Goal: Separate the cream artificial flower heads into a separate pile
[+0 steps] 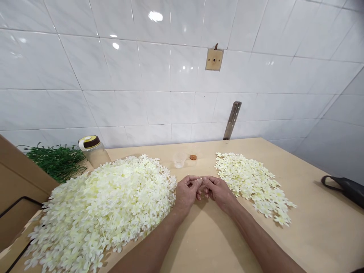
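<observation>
My left hand (pixel 187 191) and my right hand (pixel 217 189) meet over the middle of the table, thumbs and fingertips pinched together. A tiny pale bit shows between the fingertips, too small and too covered to name. To the left of my hands spreads a large heap of white artificial flower heads (pixel 113 201). On the right lies a smaller, flatter pile of cream-yellow flower heads (pixel 250 178). Just beyond my hands stand a small clear plastic cup (pixel 179 162) and a small orange-brown round piece (pixel 193 157).
A clear bottle with a brown and yellow lid (pixel 95 151) stands behind the left heap, beside green artificial foliage (pixel 54 161). A cardboard box (pixel 22 189) borders the left. A black strapped item (pixel 345 188) lies at the right edge. The tiled wall (pixel 159 106) closes off the back.
</observation>
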Demonstrator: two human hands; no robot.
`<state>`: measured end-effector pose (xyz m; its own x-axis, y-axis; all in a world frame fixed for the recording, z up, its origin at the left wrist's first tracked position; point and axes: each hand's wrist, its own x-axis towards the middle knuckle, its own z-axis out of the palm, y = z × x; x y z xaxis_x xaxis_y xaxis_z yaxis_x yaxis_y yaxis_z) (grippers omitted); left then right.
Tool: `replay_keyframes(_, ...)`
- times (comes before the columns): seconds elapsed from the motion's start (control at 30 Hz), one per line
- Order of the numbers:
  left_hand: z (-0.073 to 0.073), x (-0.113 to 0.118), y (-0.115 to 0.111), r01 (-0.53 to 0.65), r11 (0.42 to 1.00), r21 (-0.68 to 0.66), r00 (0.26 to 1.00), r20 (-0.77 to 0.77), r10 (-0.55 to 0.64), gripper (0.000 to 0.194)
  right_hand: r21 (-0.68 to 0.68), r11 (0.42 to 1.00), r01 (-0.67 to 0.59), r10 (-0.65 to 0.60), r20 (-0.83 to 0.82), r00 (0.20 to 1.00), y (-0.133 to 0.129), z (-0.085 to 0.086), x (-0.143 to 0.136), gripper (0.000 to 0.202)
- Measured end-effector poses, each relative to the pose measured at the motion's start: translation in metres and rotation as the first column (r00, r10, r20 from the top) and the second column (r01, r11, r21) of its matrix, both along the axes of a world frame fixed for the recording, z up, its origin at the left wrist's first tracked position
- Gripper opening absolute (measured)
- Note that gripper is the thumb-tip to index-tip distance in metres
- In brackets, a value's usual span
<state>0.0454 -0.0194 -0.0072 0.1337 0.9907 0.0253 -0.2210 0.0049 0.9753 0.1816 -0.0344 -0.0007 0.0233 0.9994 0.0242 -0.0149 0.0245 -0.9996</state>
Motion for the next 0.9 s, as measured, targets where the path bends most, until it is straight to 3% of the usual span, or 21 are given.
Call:
replay_keyframes(0.1, -0.002, 0.0, 0.0, -0.018, 0.998, 0.052, 0.999, -0.029, 0.019, 0.033, -0.051, 0.999, -0.007, 0.004, -0.057, 0.998, -0.001, 0.003, 0.0, 0.039)
replay_keyframes(0.2, -0.005, 0.002, 0.0, 0.016, 0.999, 0.036, 1.0, -0.023, -0.015, 0.034, -0.026, 0.999, 0.04, -0.041, -0.007, 0.999, -0.003, 0.005, 0.001, 0.037)
replay_keyframes(0.3, -0.004, 0.003, -0.002, 0.037, 0.998, -0.041, 0.999, 0.026, -0.036, 0.038, 0.033, 0.998, 0.06, -0.062, 0.07, 0.996, -0.004, 0.005, -0.001, 0.038)
replay_keyframes(0.5, 0.003, 0.0, -0.002, -0.011, 0.977, -0.212, 0.981, 0.185, 0.051, 0.045, 0.191, 0.978, 0.087, -0.118, 0.154, 0.981, -0.004, -0.001, -0.007, 0.05)
replay_keyframes(0.6, 0.003, 0.0, -0.002, -0.011, 0.967, -0.253, 0.976, 0.206, 0.065, 0.046, 0.359, 0.928, 0.095, -0.226, 0.341, 0.913, -0.005, -0.005, -0.007, 0.044)
replay_keyframes(0.73, 0.003, 0.002, -0.002, -0.054, 0.964, -0.261, 0.967, 0.226, 0.115, 0.045, 0.514, 0.858, -0.02, -0.302, 0.536, 0.788, -0.004, -0.007, -0.009, 0.035)
replay_keyframes(0.8, 0.003, 0.002, -0.002, -0.036, 0.963, -0.268, 0.965, 0.242, 0.104, 0.044, 0.528, 0.848, -0.035, -0.319, 0.562, 0.763, -0.003, -0.007, -0.011, 0.035)
replay_keyframes(0.9, 0.003, 0.002, 0.001, 0.049, 0.959, -0.278, 0.965, 0.263, 0.027, 0.042, 0.453, 0.892, 0.004, -0.289, 0.562, 0.775, -0.003, -0.007, -0.012, 0.038)
